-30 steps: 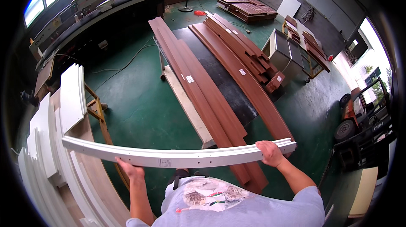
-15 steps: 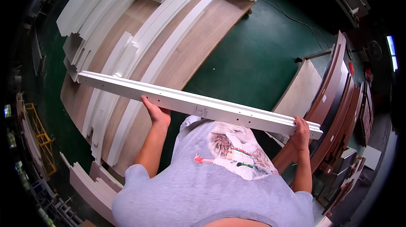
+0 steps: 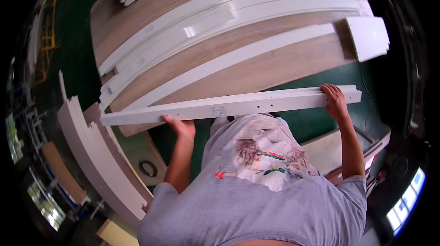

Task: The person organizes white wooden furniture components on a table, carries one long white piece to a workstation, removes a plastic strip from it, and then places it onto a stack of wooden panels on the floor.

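I hold a long white profiled board [image 3: 256, 104] level in front of my chest, with small holes along its face. My left hand [image 3: 179, 127] grips it from below, left of its middle. My right hand [image 3: 334, 100] clasps it near its right end. Just beyond the board lies a wide light-wood panel [image 3: 275, 69] carrying several long white strips [image 3: 229, 60], and the held board hangs over the panel's near edge.
A stack of curved white and beige boards [image 3: 98, 163] stands at my lower left. More white pieces [image 3: 369, 37] lie at the panel's far right end. The floor [image 3: 321, 122] is green. A dark ring [image 3: 147, 169] lies on a pale sheet beside my left arm.
I have turned further left with the board in both hands; the brown planks have left the view, and the wood panel with white strips now lies straight ahead and closer.
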`<state>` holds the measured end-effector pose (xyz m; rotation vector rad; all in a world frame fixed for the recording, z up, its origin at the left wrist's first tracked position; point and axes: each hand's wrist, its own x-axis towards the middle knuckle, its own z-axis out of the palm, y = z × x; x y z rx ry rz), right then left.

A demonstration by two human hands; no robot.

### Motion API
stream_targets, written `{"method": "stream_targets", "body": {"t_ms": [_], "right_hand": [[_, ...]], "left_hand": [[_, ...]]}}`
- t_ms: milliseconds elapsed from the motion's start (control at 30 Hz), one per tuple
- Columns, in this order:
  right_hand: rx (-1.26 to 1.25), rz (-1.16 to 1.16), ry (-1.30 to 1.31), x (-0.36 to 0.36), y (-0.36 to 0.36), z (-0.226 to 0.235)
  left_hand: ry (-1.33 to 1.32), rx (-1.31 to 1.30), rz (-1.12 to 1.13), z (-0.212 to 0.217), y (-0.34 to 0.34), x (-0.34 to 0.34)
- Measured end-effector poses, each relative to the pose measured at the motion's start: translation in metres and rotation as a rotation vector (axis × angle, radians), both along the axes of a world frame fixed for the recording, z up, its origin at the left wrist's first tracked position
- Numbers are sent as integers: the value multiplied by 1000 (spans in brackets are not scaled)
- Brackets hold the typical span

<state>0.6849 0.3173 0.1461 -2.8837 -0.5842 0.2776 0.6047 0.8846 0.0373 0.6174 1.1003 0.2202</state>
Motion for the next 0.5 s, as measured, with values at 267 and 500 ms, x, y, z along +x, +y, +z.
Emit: {"method": "stream_targets", "body": {"t_ms": [267,500], "right_hand": [[31,256,78,133,26,-70],[-31,290,151,203,36,-89]], "left_hand": [[43,-6,143,-57,13,3],[23,-50,122,-95,17,63]]}}
